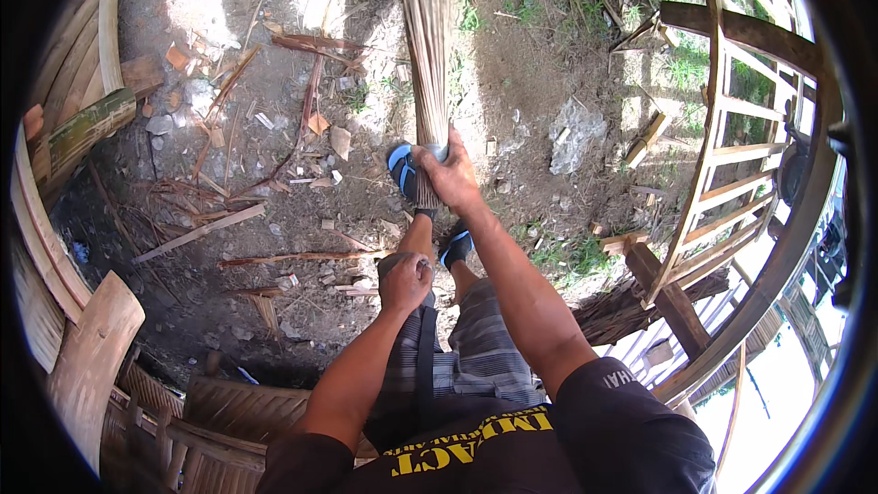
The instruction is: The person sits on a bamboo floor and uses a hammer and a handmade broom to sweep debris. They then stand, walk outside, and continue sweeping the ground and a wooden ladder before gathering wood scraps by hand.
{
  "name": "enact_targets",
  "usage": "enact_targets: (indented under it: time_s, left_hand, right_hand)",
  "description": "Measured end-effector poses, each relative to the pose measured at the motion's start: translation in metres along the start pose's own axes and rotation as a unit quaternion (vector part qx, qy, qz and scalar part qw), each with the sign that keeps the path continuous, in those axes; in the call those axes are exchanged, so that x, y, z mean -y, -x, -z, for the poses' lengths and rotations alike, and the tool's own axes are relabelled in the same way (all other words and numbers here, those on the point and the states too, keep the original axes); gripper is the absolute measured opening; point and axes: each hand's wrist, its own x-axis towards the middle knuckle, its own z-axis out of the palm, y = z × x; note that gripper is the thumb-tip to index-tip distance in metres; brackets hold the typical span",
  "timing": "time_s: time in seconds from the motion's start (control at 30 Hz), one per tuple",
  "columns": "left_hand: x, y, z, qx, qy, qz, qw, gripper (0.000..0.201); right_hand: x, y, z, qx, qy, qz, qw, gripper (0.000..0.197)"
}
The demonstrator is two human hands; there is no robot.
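A stick broom (428, 64) made of thin brown ribs stretches away from me over the ground, its far tips blurred. My right hand (448, 174) is closed around its bound end, above my blue-and-black sandal (400, 169). The butt of the ribs shows just below the fingers. Nearer my body, my left hand (407, 284) is curled into a fist over my left leg, apart from the broom. What that fist holds, if anything, is hidden. Wood scraps, such as a reddish-brown strip (315, 43), litter the dirt left of the broom.
A pale flat stone (576, 135) and a wood block (647, 140) lie to the right. Beyond them stands a slatted bamboo frame (722, 192) with a curved rail. Bamboo furniture (96, 357) lines the left edge. A long pale stick (199, 232) lies among the debris.
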Motion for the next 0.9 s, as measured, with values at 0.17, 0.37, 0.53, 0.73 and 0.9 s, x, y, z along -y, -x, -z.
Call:
enact_targets:
  time_s: [0.17, 0.37, 0.53, 0.73, 0.9]
  left_hand:
    - [0.007, -0.001, 0.011, -0.015, 0.018, 0.014, 1.000, 0.023]
    - [0.021, 0.002, 0.003, -0.020, 0.036, 0.036, 0.999, 0.021]
    - [0.017, 0.010, -0.001, -0.097, 0.067, -0.015, 0.993, 0.020]
    - [0.017, 0.021, -0.021, -0.131, 0.088, -0.008, 0.987, 0.021]
    - [0.018, 0.037, -0.054, -0.153, 0.142, 0.029, 0.977, 0.019]
  right_hand:
    - [-0.069, 0.060, -0.020, -0.190, -0.413, -0.397, 0.797, 0.024]
    - [-0.016, -0.041, -0.052, 0.117, -0.400, -0.180, 0.891, 0.034]
    - [0.014, 0.038, -0.024, 0.083, -0.282, -0.146, 0.945, 0.040]
    - [0.013, -0.028, -0.021, -0.082, -0.352, -0.300, 0.883, 0.023]
    - [0.021, -0.065, -0.002, 0.258, -0.104, -0.057, 0.959, 0.051]
